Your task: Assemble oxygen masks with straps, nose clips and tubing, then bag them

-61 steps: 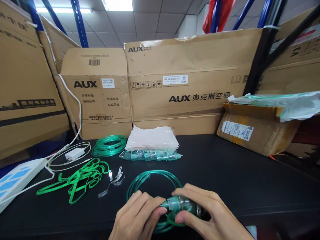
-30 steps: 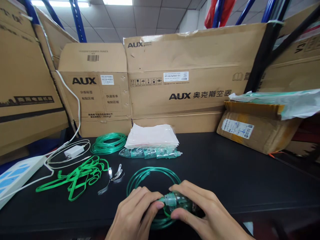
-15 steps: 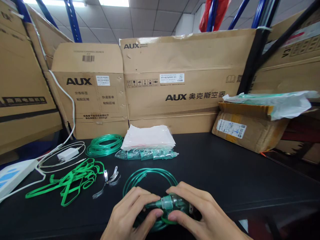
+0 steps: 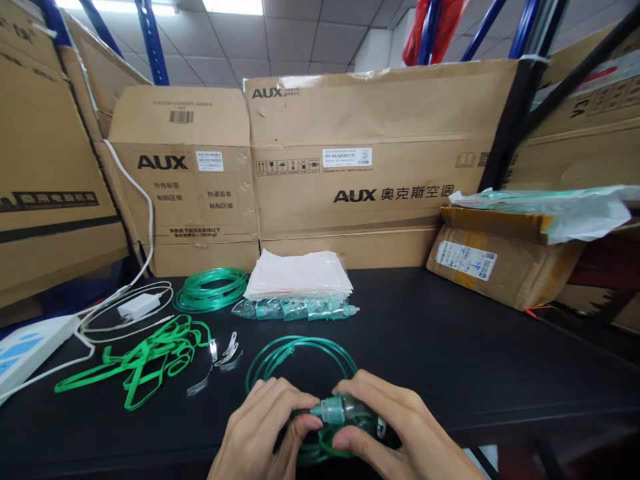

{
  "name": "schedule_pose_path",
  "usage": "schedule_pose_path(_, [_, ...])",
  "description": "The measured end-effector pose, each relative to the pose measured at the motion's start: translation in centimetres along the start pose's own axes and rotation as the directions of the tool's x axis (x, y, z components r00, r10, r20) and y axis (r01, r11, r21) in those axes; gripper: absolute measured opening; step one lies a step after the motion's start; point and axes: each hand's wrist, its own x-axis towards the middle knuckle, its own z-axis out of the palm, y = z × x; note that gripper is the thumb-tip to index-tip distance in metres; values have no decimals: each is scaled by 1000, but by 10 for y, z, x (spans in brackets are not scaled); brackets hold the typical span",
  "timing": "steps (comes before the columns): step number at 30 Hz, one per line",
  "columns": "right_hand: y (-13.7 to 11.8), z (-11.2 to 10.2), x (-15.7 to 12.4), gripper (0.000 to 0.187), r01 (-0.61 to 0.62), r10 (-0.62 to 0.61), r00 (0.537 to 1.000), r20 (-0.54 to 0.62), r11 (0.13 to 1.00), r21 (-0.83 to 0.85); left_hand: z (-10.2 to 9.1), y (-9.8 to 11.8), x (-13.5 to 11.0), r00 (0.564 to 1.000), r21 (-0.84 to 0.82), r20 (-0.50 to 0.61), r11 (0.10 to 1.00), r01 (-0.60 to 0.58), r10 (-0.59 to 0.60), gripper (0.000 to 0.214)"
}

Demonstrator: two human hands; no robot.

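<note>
My right hand (image 4: 400, 423) grips a clear green oxygen mask (image 4: 360, 412) between thumb and fingers, and covers much of it. The mask's pale green collar (image 4: 331, 411) points left toward my left hand (image 4: 263, 423). That hand's thumb and forefinger pinch the tapered end of the green tubing (image 4: 314, 409) at the collar. I cannot tell how deep the end sits in it. Behind my hands lies a loop of the same tubing on the black table. A green elastic strap (image 4: 327, 443) hangs below the mask.
A second green tubing coil (image 4: 213, 290) lies at the back left, beside white sheets (image 4: 299, 275) on bagged clear masks (image 4: 295, 309). Nearer are tangled green straps (image 4: 155, 357), metal nose clips (image 4: 231, 348) and a white adapter (image 4: 139, 307). A carton (image 4: 505, 267) stands right.
The fingers of my left hand have moved closer to the collar, and less of the tube end shows. The whole view has shifted slightly.
</note>
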Motion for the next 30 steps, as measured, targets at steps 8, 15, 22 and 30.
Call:
schedule_pose_path(8, [8,4,-7,30,58,-62,994,-89,997,-53,0,4,2,999,25,-31,1000,16,-15,14])
schedule_pose_path(15, [9,6,-5,35,63,-63,997,-33,998,-18,1,2,3,1000,35,16,999,21,-22,17])
schedule_pose_path(22, [1,-20,8,45,164,-153,985,75,969,-187,-29,3,11,985,120,167,991,-66,45,14])
schedule_pose_path(30, [21,-20,31,53,337,-330,941,76,886,-320,-62,-12,5,968,311,233,935,-168,96,29])
